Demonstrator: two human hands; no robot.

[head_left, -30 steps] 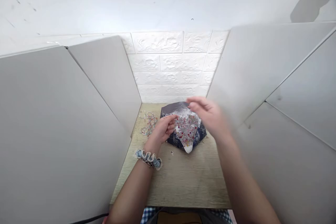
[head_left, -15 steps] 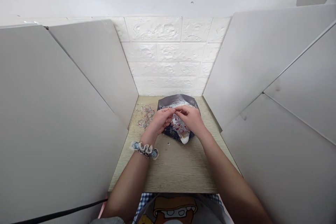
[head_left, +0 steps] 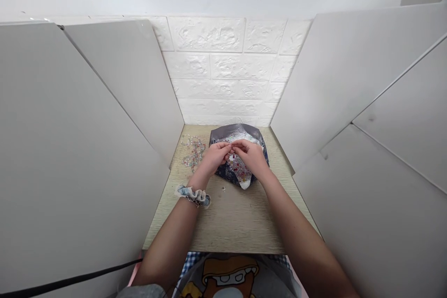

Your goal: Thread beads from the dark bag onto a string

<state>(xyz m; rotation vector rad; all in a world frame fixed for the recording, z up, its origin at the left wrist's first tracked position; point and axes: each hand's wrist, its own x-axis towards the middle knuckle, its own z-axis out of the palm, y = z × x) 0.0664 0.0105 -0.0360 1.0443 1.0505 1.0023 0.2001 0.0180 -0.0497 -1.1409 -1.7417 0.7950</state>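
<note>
A dark patterned bag [head_left: 223,175] lies open at the back of a narrow wooden table [head_left: 230,219], its silvery inside holding several small coloured beads [head_left: 239,167]. My left hand [head_left: 214,157] and my right hand [head_left: 252,155] meet fingertip to fingertip just above the beads, pinching something too small to make out. A blue-and-white scrunchie [head_left: 193,195] circles my left wrist.
A loose strand of beads [head_left: 193,151] lies on the table left of the bag. One stray bead [head_left: 223,189] sits in front of it. Grey partition boards [head_left: 104,139] wall both sides, a white brick-pattern wall [head_left: 223,74] closes the back. A black cable [head_left: 70,280] runs lower left.
My right hand came down from above the bag and joined my left hand over the beads. The view tilted slightly downward.
</note>
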